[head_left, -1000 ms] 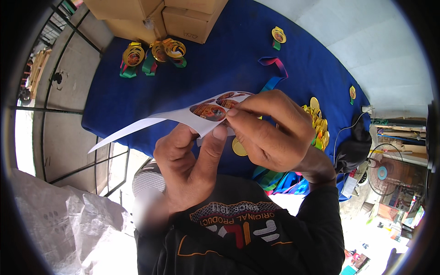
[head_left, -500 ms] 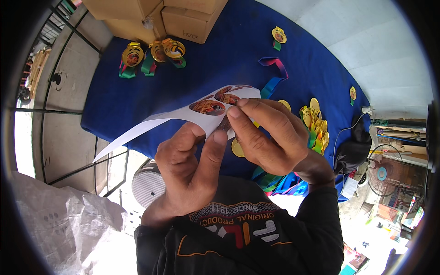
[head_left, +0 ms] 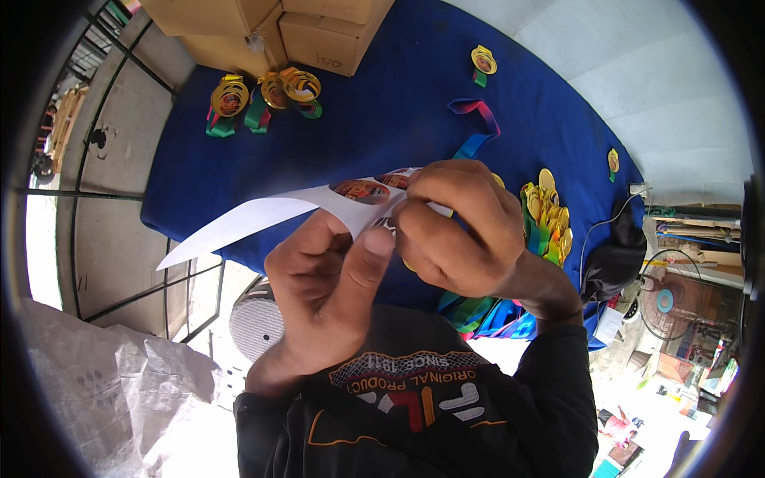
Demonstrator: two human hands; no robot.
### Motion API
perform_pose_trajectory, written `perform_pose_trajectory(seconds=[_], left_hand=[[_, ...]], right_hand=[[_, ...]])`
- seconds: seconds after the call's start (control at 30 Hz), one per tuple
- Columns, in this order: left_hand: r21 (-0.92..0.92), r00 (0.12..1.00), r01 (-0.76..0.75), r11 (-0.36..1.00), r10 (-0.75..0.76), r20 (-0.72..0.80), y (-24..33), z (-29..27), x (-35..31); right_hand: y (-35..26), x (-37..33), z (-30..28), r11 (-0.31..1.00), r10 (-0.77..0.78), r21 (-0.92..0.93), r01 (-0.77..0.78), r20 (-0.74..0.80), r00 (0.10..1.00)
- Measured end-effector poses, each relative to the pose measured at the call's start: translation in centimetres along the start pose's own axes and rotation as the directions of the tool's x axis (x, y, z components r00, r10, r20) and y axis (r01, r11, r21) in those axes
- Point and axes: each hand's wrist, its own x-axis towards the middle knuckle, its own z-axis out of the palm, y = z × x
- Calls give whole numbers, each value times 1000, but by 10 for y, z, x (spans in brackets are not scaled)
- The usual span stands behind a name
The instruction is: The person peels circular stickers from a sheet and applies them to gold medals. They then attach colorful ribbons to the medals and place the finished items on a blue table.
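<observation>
A white sheet of round stickers [head_left: 259, 223], printed in red and dark tones, is raised above the blue-covered table, its long tail curving to the left. My left hand [head_left: 319, 291] is closed on the sheet's lower edge, thumb on the near side and fingers beneath. At the sheet's right end, the curled fingers of my right hand [head_left: 466, 227] pinch it around a sticker. The right fingertips are partly hidden, so I cannot tell whether a sticker is lifting. Beyond my right wrist lies a pile of gold medals [head_left: 550, 209] with coloured ribbons.
Gold medals [head_left: 229, 97] with green ribbons lie at the far left, below cardboard boxes [head_left: 327, 40]. A single medal [head_left: 483, 60] sits far right, near a loose blue-pink ribbon [head_left: 488, 119]. Bundled ribbons [head_left: 494, 317] hang at the near edge. A fan [head_left: 669, 299] stands to the right.
My right hand has rolled over and its fingers have curled tighter at the sheet's right end. The sheet has tilted flatter and dropped slightly; my left hand has barely shifted.
</observation>
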Motion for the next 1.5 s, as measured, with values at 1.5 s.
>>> perform_pose_trajectory(seconds=[1.5], left_hand=[[983,922,-105,150,386,40,-46,-166,18]], right_hand=[[-134,-184,-10,-473,881,881,-4,473,27]])
